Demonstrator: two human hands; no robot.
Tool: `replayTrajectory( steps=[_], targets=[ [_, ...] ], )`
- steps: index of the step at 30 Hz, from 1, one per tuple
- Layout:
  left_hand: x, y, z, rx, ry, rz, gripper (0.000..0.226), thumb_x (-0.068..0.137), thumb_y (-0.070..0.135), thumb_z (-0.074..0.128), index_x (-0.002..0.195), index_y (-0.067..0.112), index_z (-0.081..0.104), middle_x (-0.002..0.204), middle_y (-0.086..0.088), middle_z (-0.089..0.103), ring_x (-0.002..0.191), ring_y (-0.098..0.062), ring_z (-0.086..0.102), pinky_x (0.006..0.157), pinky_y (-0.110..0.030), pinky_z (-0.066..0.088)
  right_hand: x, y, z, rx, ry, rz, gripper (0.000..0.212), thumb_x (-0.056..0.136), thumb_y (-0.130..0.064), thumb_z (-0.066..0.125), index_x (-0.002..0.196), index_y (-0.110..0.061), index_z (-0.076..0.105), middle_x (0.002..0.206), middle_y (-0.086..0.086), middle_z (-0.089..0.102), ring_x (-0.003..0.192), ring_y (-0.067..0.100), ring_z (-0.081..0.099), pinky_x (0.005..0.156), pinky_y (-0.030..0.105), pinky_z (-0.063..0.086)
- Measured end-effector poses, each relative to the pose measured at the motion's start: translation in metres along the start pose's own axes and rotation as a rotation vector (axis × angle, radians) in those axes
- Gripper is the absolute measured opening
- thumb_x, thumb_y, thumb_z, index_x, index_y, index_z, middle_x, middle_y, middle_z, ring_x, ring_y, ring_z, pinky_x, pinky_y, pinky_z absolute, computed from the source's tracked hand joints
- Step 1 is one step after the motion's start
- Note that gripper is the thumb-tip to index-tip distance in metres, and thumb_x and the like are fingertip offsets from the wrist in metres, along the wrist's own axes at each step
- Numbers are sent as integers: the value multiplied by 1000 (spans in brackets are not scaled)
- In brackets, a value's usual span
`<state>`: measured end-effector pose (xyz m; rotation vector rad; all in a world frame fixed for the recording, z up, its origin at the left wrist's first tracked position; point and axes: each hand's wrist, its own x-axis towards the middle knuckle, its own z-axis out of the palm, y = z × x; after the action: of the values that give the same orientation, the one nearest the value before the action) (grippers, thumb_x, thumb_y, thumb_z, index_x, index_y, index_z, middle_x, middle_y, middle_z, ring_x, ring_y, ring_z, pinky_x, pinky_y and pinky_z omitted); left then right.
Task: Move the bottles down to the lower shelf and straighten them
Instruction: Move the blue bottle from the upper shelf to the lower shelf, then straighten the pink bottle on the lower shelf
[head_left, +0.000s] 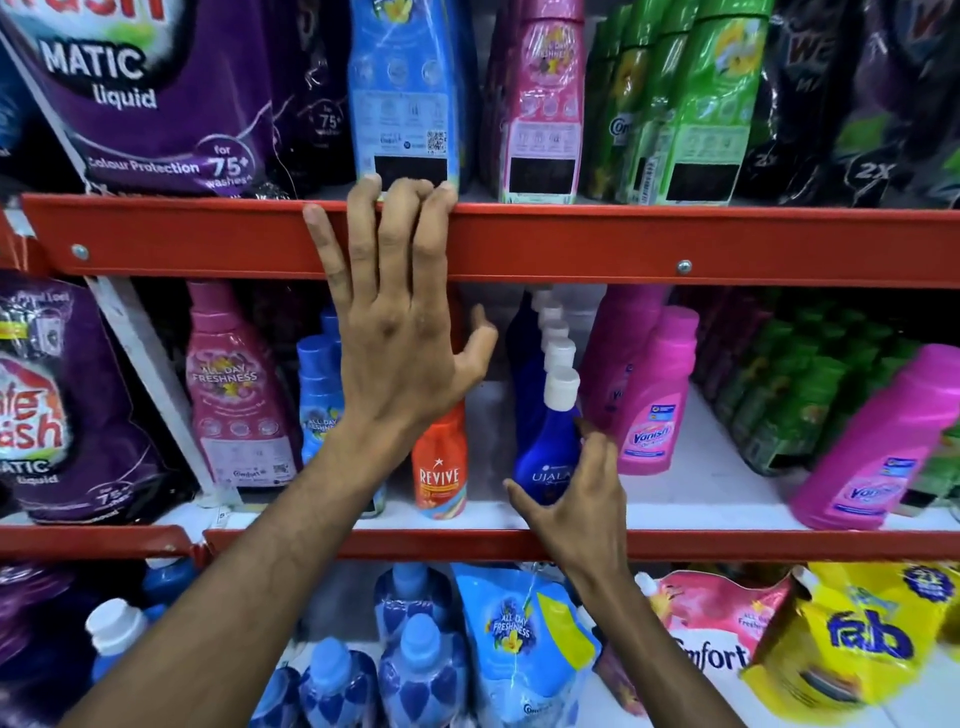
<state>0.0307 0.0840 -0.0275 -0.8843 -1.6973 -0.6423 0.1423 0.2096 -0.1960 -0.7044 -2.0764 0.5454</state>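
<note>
My left hand (395, 322) reaches up over the red shelf rail (623, 244), its fingertips touching the bottom edge of a blue bottle (405, 93) on the upper shelf; the fingers are spread and hold nothing. On the middle shelf stands a row of dark blue Ujala bottles (545, 452) with white caps. My right hand (576, 499) is at the front one, fingers open and curved around its lower body without closing. An orange Revive bottle (440, 467) stands just left of it, partly behind my left wrist.
Pink bottle (540, 114) and green bottles (691, 104) stand right of the blue one on top. Pink Vanish bottles (654, 400), one leaning at far right (878, 441), fill the middle shelf. Purple pouches (47, 415) sit left. Blue bottles (415, 670) and pouches crowd the bottom shelf.
</note>
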Motion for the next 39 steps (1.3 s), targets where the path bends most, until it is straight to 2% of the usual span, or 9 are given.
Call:
replayTrajectory(
  steps=[5, 9, 14, 17, 20, 24, 27, 33, 39],
  targets=[
    [-20, 24, -12, -85, -78, -87, 94, 75, 40, 69, 154, 7, 30, 163, -22, 22, 153, -48, 11, 122, -71, 5, -7, 5, -5, 33, -7, -5, 95, 66, -51, 85, 140, -16, 37, 134, 6, 50, 120, 27, 54, 89, 35, 51],
    [-83, 59, -9, -278, -159, -6, 83, 78, 34, 71, 150, 9, 37, 162, -24, 23, 154, -41, 17, 121, -69, 16, -16, 25, -25, 12, 89, -10, 84, 78, -54, 71, 142, -10, 38, 142, 12, 49, 130, 27, 46, 106, 34, 41],
    [-158, 112, 15, -528, -498, 117, 85, 80, 34, 64, 154, 13, 27, 163, -11, 30, 154, -27, 24, 123, -57, 24, -21, 76, -65, -69, 312, 55, 67, 83, -24, 73, 139, -2, 44, 143, 18, 47, 132, 34, 45, 111, 46, 40],
    [-183, 130, 32, -507, -724, 167, 83, 81, 40, 56, 154, 15, 26, 162, -6, 34, 152, -25, 30, 122, -49, 19, -16, 108, -86, -112, 439, 174, 72, 81, -22, 75, 140, -1, 40, 145, 20, 44, 134, 37, 41, 113, 47, 36],
    [-201, 139, 45, -475, -852, 176, 80, 83, 43, 52, 153, 15, 27, 160, -7, 37, 150, -27, 34, 123, -47, 16, -7, 136, -107, -97, 526, 296, 83, 77, -25, 78, 143, 1, 34, 146, 22, 40, 137, 38, 37, 117, 46, 31],
    [-214, 143, 56, -410, -905, 182, 79, 84, 47, 47, 153, 14, 29, 159, -7, 40, 148, -28, 37, 122, -47, 14, 10, 168, -127, -82, 541, 434, 99, 76, -33, 80, 149, 4, 24, 153, 26, 31, 142, 41, 30, 120, 45, 26],
    [-218, 142, 59, -391, -915, 183, 79, 83, 46, 46, 153, 13, 31, 158, -7, 41, 148, -27, 38, 123, -46, 13, 24, 184, -137, -77, 499, 474, 105, 75, -34, 82, 150, 4, 20, 154, 27, 31, 144, 41, 31, 119, 48, 31],
    [-220, 138, 57, -430, -894, 149, 75, 85, 40, 48, 153, 13, 32, 158, -4, 42, 149, -22, 33, 127, -39, 7, 34, 199, -144, -72, 507, 487, 96, 69, -36, 85, 144, -2, 35, 136, 24, 54, 123, 41, 54, 101, 50, 48],
    [-226, 127, 53, -448, -893, 95, 76, 85, 37, 50, 155, 18, 27, 161, 3, 34, 153, -17, 26, 128, -34, 5, 30, 173, -140, -11, 534, 415, 89, 63, -36, 90, 133, -3, 46, 126, 20, 61, 116, 38, 58, 98, 44, 47]
  ],
)
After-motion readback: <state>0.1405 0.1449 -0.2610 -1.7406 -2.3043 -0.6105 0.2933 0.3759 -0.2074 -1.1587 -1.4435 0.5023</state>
